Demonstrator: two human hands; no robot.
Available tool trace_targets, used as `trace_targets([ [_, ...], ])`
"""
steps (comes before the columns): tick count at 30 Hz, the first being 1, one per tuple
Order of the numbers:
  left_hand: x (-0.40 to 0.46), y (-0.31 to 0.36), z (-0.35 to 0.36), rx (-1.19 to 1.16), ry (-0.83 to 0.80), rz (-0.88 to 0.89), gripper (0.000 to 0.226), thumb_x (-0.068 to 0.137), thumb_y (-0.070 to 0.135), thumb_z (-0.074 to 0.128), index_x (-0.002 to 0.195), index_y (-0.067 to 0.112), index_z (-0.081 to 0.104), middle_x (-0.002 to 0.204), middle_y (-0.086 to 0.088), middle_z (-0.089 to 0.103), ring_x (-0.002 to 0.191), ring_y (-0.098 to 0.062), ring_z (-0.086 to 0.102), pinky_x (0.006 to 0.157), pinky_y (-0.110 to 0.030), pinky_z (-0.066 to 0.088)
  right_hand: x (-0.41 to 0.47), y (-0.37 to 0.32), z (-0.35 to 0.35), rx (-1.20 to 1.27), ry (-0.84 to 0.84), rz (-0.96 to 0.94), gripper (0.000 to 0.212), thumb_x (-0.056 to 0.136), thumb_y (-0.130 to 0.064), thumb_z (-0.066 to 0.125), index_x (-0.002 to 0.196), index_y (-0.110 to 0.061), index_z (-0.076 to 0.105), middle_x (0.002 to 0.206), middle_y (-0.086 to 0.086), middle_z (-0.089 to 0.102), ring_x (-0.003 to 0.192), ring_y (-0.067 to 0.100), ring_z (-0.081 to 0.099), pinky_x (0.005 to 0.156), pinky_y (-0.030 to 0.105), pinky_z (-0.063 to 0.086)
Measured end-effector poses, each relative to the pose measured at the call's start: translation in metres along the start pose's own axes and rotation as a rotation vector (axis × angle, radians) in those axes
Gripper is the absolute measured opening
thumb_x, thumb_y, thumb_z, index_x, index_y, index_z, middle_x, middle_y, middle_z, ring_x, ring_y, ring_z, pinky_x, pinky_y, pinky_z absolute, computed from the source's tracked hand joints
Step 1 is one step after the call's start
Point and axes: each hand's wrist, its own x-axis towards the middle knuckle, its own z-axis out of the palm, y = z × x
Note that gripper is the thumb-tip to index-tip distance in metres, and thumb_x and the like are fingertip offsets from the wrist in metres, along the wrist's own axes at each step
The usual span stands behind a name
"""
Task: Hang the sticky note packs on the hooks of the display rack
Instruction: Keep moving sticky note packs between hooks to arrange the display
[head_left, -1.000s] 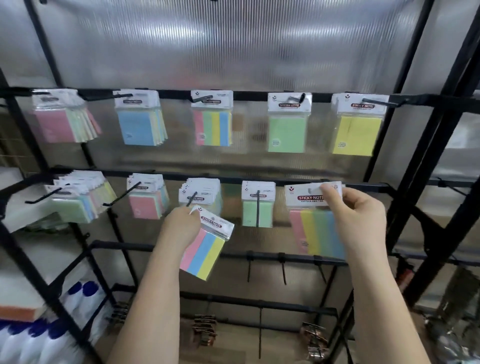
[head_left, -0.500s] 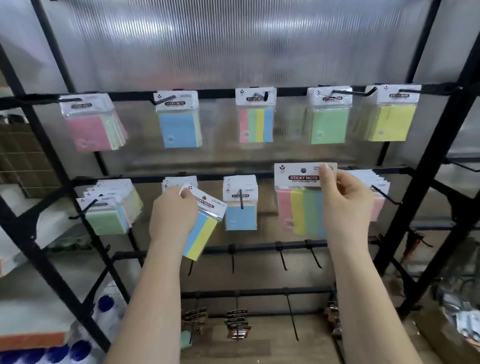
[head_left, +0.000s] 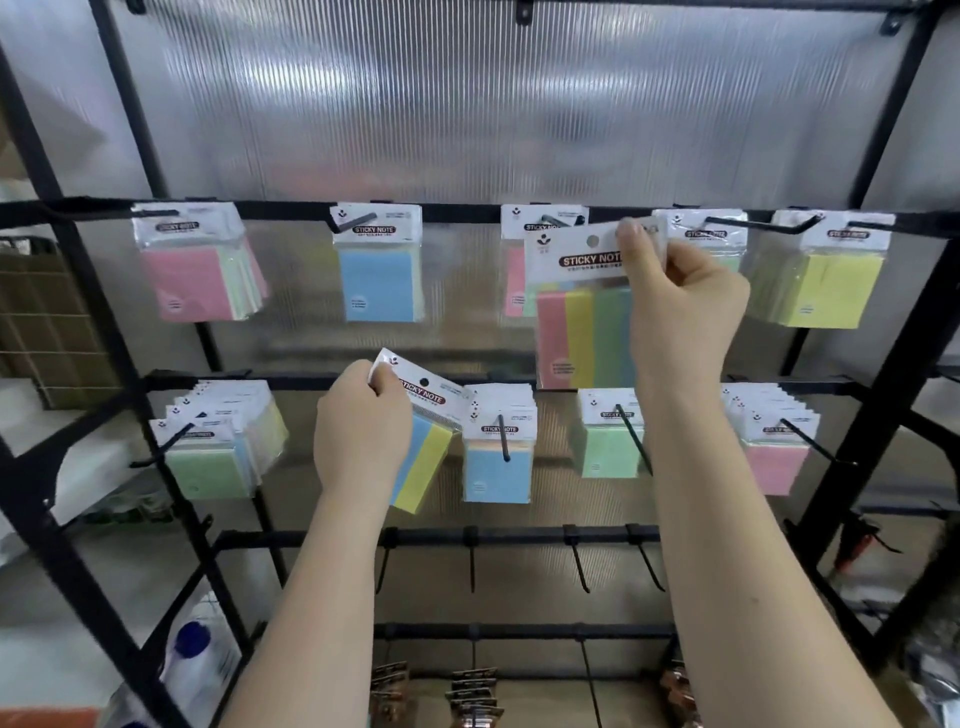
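A striped sticky note pack (head_left: 582, 312) is held up by the top row of the black display rack (head_left: 914, 332), pinched at its card top by the right hand (head_left: 680, 306). The left hand (head_left: 363, 431) pinches a second tilted pack (head_left: 423, 441) by the middle row.

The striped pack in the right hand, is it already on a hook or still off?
Off. The right hand pinches the striped pack by its header, and the punched hole shows with no hook through it.
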Motion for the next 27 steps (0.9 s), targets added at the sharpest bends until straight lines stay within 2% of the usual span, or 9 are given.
trace_targets([
  [4, 0.009, 0.005, 0.009, -0.017, 0.027, -0.012, 0.036, 0.098, 0.026, 0.034, 0.065, 0.011, 0.038, 0.066, 0.001, 0.051, 0.058, -0.017, 0.043, 0.049, -0.029, 0.029, 0.021, 0.004, 0.012, -0.010, 0.020, 0.002, 0.057, 0.087, -0.023, 0.065, 0.051, -0.022, 0.022, 0.041, -0.012, 0.016, 0.041, 0.005, 0.019, 0.048, 0.021, 0.013],
  [8, 0.016, 0.010, 0.016, -0.008, 0.053, 0.022, 0.035, 0.098, 0.024, 0.034, 0.066, 0.010, 0.037, 0.067, 0.000, 0.051, 0.058, -0.016, 0.042, 0.049, -0.029, 0.029, 0.032, 0.013, 0.017, -0.024, 0.031, 0.008, 0.057, 0.085, -0.023, 0.066, 0.049, -0.024, 0.022, 0.043, -0.011, 0.015, 0.049, 0.008, 0.014, 0.049, 0.023, 0.011],
  [11, 0.021, 0.011, 0.021, -0.028, 0.064, 0.036, 0.034, 0.097, 0.025, 0.034, 0.068, 0.008, 0.038, 0.071, -0.005, 0.053, 0.062, -0.022, 0.044, 0.054, -0.031, 0.032, 0.035, 0.017, 0.019, -0.042, 0.021, 0.020, 0.056, 0.083, -0.021, 0.066, 0.049, -0.022, 0.021, 0.044, -0.010, 0.014, 0.049, 0.010, 0.013, 0.048, 0.024, 0.011],
  [17, 0.025, 0.016, 0.024, -0.043, 0.063, 0.047, 0.033, 0.096, 0.025, 0.034, 0.071, 0.006, 0.043, 0.070, -0.005, 0.055, 0.062, -0.021, 0.046, 0.053, -0.031, 0.033, 0.042, 0.024, 0.020, -0.050, -0.002, 0.061, 0.050, 0.081, -0.022, 0.067, 0.049, -0.017, 0.029, 0.044, -0.009, 0.017, 0.049, 0.012, 0.015, 0.050, 0.028, 0.013],
  [21, 0.028, 0.017, 0.026, -0.034, 0.062, 0.042, 0.032, 0.096, 0.024, 0.034, 0.072, 0.005, 0.044, 0.071, -0.006, 0.055, 0.060, -0.020, 0.046, 0.052, -0.031, 0.033, 0.047, 0.035, 0.024, -0.059, -0.034, 0.100, 0.054, 0.084, -0.024, 0.066, 0.048, -0.020, 0.026, 0.040, -0.010, 0.015, 0.046, 0.009, 0.014, 0.046, 0.023, 0.013],
  [23, 0.029, 0.018, 0.026, -0.037, 0.067, 0.037, 0.033, 0.096, 0.024, 0.034, 0.072, 0.004, 0.044, 0.073, -0.008, 0.057, 0.062, -0.021, 0.047, 0.053, -0.031, 0.034, 0.053, 0.044, 0.030, -0.037, -0.044, 0.126, 0.049, 0.087, -0.025, 0.065, 0.049, -0.019, 0.035, 0.036, -0.010, 0.021, 0.042, 0.007, 0.018, 0.043, 0.018, 0.015],
  [25, 0.029, 0.020, 0.026, -0.032, 0.073, 0.035, 0.034, 0.096, 0.025, 0.034, 0.075, 0.001, 0.046, 0.073, -0.007, 0.058, 0.061, -0.019, 0.047, 0.052, -0.031, 0.034, 0.060, 0.054, 0.038, -0.041, -0.024, 0.140, 0.042, 0.088, -0.027, 0.064, 0.051, -0.018, 0.046, 0.038, -0.013, 0.038, 0.042, 0.004, 0.027, 0.046, 0.016, 0.022],
  [27, 0.029, 0.022, 0.026, -0.021, 0.075, 0.037, 0.035, 0.097, 0.025, 0.034, 0.080, -0.002, 0.049, 0.072, -0.004, 0.058, 0.059, -0.016, 0.047, 0.051, -0.030, 0.034, 0.068, 0.065, 0.048, -0.053, 0.010, 0.141, 0.036, 0.089, -0.030, 0.063, 0.057, -0.013, 0.056, 0.054, 0.000, 0.056, 0.051, 0.005, 0.036, 0.054, 0.021, 0.030],
])
